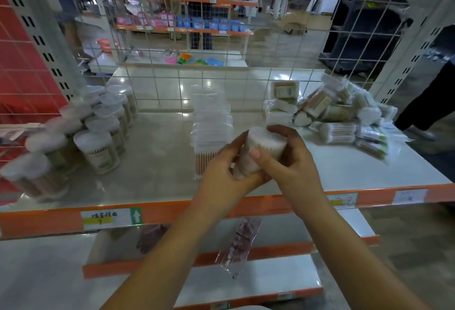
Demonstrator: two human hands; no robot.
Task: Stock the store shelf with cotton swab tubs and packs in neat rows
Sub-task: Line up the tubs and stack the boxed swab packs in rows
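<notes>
Both hands hold one round pack of cotton swabs (263, 144) just above the front of the white shelf (157, 162). My left hand (226, 169) grips its lower side, and my right hand (288, 159) wraps round its top and right side with the thumb across the front. Behind the pack runs a row of clear packs (211, 122) standing one after another toward the wire back. Rows of lidded tubs (98, 137) fill the shelf's left part. A loose heap of packs (339, 112) lies at the right.
A white wire grid (221, 83) closes the shelf's back. The orange front edge (172, 213) carries price labels. A plastic bag (238, 243) hangs on the lower shelf. A person in dark trousers (433, 93) stands at the right.
</notes>
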